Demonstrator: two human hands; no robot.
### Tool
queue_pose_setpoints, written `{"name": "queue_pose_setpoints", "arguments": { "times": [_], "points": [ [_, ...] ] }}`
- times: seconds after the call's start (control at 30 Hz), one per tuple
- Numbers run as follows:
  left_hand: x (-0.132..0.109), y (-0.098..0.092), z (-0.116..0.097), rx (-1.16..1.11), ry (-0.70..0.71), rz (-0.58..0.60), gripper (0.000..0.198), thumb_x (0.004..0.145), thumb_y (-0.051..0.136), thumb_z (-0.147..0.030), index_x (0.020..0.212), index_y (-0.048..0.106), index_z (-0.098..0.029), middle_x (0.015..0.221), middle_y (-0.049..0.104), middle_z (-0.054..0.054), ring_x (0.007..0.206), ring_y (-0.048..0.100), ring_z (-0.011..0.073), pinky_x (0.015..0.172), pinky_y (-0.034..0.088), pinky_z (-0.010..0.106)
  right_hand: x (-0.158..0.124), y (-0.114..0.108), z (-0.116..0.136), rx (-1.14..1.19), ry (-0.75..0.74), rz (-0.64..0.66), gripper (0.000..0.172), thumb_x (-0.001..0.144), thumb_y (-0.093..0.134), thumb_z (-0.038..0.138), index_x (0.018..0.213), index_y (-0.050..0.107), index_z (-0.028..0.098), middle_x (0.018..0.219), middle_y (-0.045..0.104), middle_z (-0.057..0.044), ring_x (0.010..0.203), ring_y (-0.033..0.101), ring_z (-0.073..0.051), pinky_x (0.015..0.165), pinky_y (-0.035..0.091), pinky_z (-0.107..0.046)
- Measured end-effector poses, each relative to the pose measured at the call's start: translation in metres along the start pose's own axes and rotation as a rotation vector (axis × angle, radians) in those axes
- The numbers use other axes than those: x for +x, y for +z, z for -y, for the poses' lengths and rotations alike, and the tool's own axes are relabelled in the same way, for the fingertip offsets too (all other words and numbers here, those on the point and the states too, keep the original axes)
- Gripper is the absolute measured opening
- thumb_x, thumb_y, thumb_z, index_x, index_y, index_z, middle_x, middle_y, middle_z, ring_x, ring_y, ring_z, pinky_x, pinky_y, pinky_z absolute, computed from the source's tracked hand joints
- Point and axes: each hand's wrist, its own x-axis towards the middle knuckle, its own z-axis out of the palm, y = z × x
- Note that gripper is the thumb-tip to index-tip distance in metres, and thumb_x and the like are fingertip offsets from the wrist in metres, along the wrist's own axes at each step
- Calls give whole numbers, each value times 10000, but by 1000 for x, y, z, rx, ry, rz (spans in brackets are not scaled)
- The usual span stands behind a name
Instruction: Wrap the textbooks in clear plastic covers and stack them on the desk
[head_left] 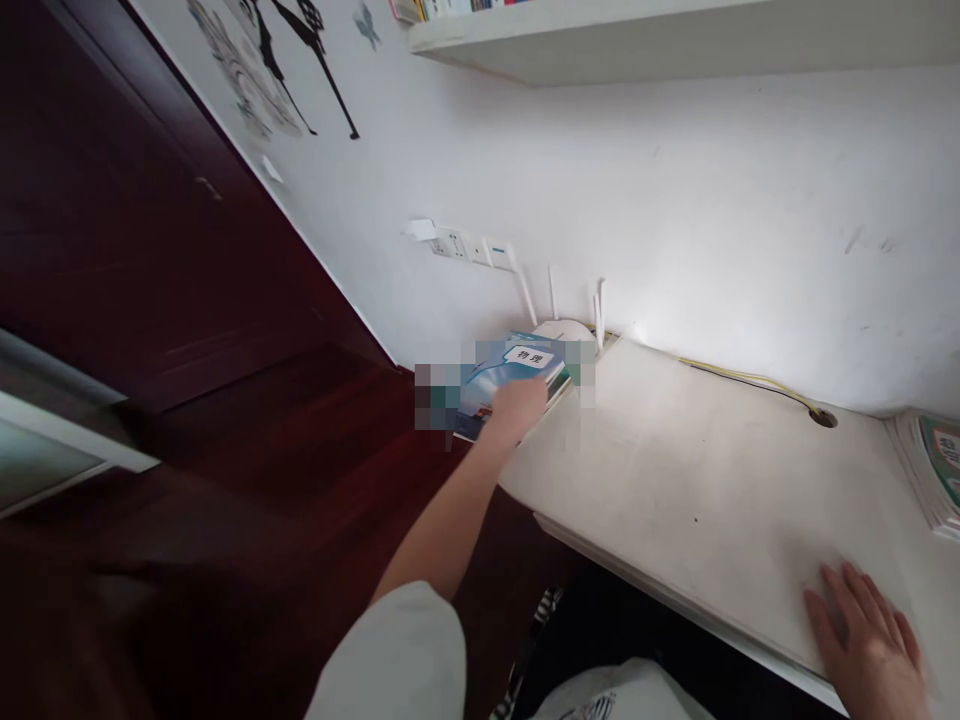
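Observation:
At the left end of the desk, my left hand [517, 408] is closed at the near right edge of a blue physics textbook [491, 372]. Its cover carries a white label with the characters for physics. Other books or booklets seem to lie beneath it, but blurred blocks hide part of the pile. My fingertips are not clearly visible. Far to the right, my right hand [874, 635] rests flat on the white desk top [675, 460], fingers spread, holding nothing.
Behind the textbook stands a white router [566, 328] with upright antennas. A yellow and black cable [750, 377] runs along the wall into a desk hole [823, 418]. Stacked books [937, 470] sit at the right edge. A shelf [600, 45] hangs above; dark wooden floor [300, 470] lies left.

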Motion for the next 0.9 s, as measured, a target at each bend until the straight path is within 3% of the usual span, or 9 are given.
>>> {"name": "queue_pose_setpoints", "arguments": {
  "times": [0.2,0.27,0.33,0.4,0.47,0.57,0.67,0.77,0.9],
  "points": [
    [-34,-94,8,30,-60,-165,374,937,310,-310,1084,543,-56,919,654,174,955,608,364,810,435,526,-2,4,-2,-84,-30,20,478,890,325,472,1175,562,171,1267,557,-161,1170,512,-322,949,379,-521],
    [-46,-111,3,-196,2,-286,382,929,348,-353,1106,536,-71,938,649,95,972,594,318,855,421,516,-2,4,-1,-101,-23,29,455,891,350,465,1173,565,179,1266,561,-150,1179,505,-310,954,380,-513],
    [-50,-113,-8,-581,170,-353,422,906,385,-369,1214,484,-98,1054,625,45,1031,562,278,906,401,485,0,2,1,-115,-20,40,434,896,366,452,1157,576,176,1256,570,-146,1185,500,-300,957,382,-503],
    [-48,-100,-27,-1003,355,-266,523,876,433,-381,1337,379,-140,1183,589,28,1089,535,261,937,392,456,1,0,4,-123,-21,42,423,900,380,442,1144,585,163,1253,575,-147,1183,502,-292,960,384,-489],
    [-45,-75,-52,-1310,421,-42,632,833,502,-401,1390,320,-165,1253,570,45,1126,527,268,952,402,445,3,-1,6,-121,-15,34,417,901,396,438,1143,586,157,1252,578,-146,1182,504,-285,966,381,-479],
    [-50,-26,-90,-1461,338,248,698,769,575,-445,1379,373,-173,1292,559,81,1170,514,295,970,415,438,4,-2,9,-106,2,38,401,896,422,431,1145,585,162,1252,582,-138,1183,505,-283,973,376,-478],
    [-60,20,-115,-1549,298,402,709,763,584,-447,1384,376,-175,1285,567,100,1147,543,293,954,436,431,4,-2,10,-93,16,48,383,896,430,417,1150,585,177,1257,582,-128,1189,504,-281,970,380,-481],
    [-66,51,-118,-1612,234,455,713,756,603,-430,1383,380,-177,1250,594,109,1098,582,285,921,460,417,5,-3,12,-90,22,49,367,899,430,402,1154,586,189,1255,585,-123,1191,504,-275,969,384,-478],
    [-61,72,-104,-1545,124,480,730,729,624,-472,1364,408,-186,1207,622,103,1043,613,275,864,495,395,6,-5,14,-86,32,54,366,893,447,404,1150,592,188,1254,585,-123,1193,500,-274,976,378,-476]
  ]
}}
